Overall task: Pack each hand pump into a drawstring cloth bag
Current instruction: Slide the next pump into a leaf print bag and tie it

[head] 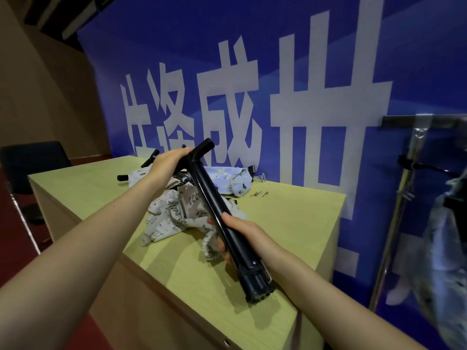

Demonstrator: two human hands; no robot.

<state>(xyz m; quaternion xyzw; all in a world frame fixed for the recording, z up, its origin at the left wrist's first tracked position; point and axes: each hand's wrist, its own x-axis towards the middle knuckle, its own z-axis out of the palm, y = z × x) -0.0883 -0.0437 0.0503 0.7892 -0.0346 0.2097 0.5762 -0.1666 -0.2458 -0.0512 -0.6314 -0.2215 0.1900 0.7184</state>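
Right grip (242, 236) wraps the hand pump (222, 218) low on its barrel and also pinches a cloth bag (177, 213); left grip (169, 160) holds the T-handle, steadying the pump slantwise above the tabletop (290, 223), likely for bagging.

Both hands (174, 160) (242, 233) holding black pump (219, 213)

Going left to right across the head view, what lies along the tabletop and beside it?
Dark chair → left hand on the pump handle → patterned cream bag → black hand pump held by the right hand → blue floral bag → small metal needles → metal stand.
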